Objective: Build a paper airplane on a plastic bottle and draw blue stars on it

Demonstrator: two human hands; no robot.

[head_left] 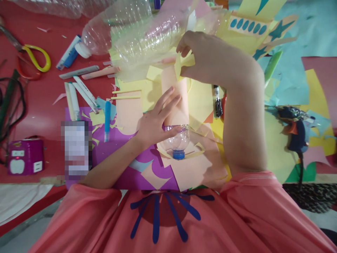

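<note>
A clear plastic bottle lies with its blue cap toward me, its body wrapped in pale peach paper. My left hand rests on the wrapped bottle with its fingers spread. At the bottle's far end, my right hand bends inward, its fingers pinching a small folded piece of yellow paper against that end. Under the cap lies a yellow paper strip on peach paper sheets.
Large clear bottles lie at the back. Scissors, markers, a phone and a purple box are on the left. A black marker and a glue gun lie to the right among paper scraps.
</note>
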